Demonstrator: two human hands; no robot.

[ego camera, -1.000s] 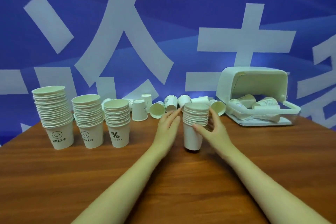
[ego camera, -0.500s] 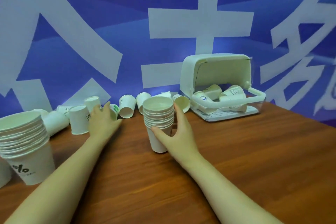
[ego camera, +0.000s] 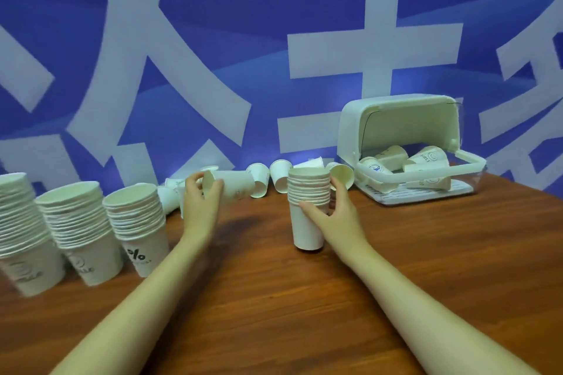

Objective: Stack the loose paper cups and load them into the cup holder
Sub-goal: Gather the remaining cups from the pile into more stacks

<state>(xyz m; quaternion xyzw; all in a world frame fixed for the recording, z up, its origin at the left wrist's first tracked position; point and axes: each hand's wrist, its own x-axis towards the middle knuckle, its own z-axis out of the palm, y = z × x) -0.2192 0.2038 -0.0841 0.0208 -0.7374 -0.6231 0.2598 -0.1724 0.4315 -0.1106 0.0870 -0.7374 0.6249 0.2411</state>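
While sideways, cup rim seemingly leftward, gripped

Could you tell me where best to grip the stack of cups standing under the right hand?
Probably low on the bare side wall of the stack, from the right, as the right hand does: it stands upright and the ridged rims above give less grip.

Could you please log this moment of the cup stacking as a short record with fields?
left hand: grips one loose cup, lifted and tipped sideways
right hand: holds the upright centre stack on the table
finished stacks: three at left, nearest marked with a percent sign
loose cups: a row along the wall
cup holder: lid up, a few cups lying inside, no stack loaded
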